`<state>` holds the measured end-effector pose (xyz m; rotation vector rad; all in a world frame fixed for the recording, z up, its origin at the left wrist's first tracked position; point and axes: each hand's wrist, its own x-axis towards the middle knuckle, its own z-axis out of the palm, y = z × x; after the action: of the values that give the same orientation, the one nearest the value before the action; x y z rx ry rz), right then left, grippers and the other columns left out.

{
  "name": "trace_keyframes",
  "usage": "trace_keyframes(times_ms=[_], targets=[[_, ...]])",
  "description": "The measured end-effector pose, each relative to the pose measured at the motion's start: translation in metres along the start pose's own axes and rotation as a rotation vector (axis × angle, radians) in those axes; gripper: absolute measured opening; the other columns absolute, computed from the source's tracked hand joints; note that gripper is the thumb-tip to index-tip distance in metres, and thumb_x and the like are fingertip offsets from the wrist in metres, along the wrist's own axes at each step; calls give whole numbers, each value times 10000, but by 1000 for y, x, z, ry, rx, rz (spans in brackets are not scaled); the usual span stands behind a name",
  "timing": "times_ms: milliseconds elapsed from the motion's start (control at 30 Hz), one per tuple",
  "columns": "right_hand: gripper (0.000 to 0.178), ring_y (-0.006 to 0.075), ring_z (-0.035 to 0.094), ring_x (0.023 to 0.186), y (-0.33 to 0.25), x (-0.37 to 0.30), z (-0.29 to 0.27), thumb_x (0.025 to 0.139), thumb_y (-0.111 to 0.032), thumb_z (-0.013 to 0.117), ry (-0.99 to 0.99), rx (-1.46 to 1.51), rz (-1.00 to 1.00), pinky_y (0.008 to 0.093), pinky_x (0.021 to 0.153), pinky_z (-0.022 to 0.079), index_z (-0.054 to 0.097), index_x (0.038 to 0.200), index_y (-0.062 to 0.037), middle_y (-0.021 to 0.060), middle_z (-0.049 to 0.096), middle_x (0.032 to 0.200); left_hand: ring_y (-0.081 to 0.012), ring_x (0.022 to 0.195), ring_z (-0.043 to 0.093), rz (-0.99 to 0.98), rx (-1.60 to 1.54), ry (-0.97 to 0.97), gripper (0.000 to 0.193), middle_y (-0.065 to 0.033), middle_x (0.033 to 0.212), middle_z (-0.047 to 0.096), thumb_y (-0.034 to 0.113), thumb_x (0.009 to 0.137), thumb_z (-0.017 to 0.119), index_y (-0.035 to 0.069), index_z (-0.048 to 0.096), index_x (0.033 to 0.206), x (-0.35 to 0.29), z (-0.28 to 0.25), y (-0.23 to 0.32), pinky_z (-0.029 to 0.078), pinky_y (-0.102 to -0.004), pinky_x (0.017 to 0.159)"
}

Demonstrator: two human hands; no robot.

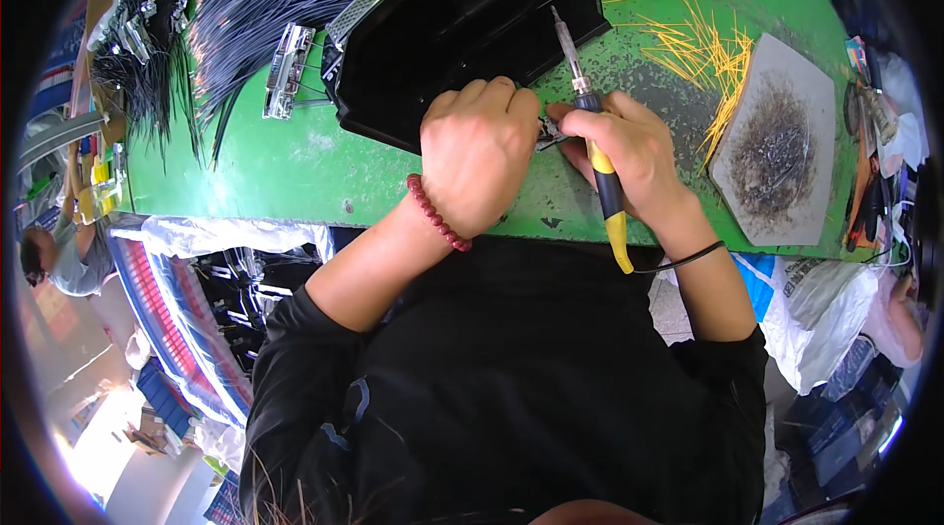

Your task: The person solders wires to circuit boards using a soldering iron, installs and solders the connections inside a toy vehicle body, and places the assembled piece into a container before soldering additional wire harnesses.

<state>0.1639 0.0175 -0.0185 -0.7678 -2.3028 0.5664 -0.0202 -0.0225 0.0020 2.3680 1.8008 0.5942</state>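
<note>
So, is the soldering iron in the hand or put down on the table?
In hand: the right hand grips the soldering iron, its tip pointing forward.

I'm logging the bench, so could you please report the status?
Right hand gripping soldering iron, tip pointing away. Left hand close by, grip hidden. Small metal part between the hands. Dark cord across right forearm.

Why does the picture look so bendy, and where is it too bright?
In the head view, the fisheye lens bows the worn green tabletop near the rim; at the head view's lower left, white glare washes out detail; mid-head view, the yellow-and-black soldering iron looks fairly sharp.
</note>
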Motion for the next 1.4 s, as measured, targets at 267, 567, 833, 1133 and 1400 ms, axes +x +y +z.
trace_keyframes(times_ms=[267,567,833,1133,1400], targets=[[400,203,514,611,-11,10,8,617,-7,740,69,21,66,313,518,421,613,972,-141,-1,522,635,-257,687,590,-11,-86,49,112,-65,706,550,109,725,660,71,556,717,2,3,-1,470,-364,606],[467,209,514,640,-18,4,21,609,-14,760,173,-45,172,326,547,438,626,1037,-142,11,557,675,-272,665,596,-25,-121,80,110,-70,702,553,106,720,644,64,542,714,1,7,-4,483,-380,580],[426,211,505,618,-15,-7,15,650,16,750,229,21,173,321,548,432,648,1034,-138,20,599,721,-272,678,612,-106,-159,1,90,-65,713,586,109,747,636,73,556,728,1,7,-2,484,-395,565],[214,182,504,578,-9,-31,-13,802,-53,704,263,141,153,286,520,422,635,1004,-51,69,687,861,-258,654,617,-143,-174,-53,149,-54,689,605,166,767,704,82,584,739,3,5,-3,473,-378,555],[193,192,581,615,-12,-35,-10,845,-117,685,291,190,165,276,552,460,620,1004,-27,87,697,862,-260,568,597,-154,-190,-22,155,-56,627,586,132,760,687,73,566,682,9,10,-2,455,-367,497]])
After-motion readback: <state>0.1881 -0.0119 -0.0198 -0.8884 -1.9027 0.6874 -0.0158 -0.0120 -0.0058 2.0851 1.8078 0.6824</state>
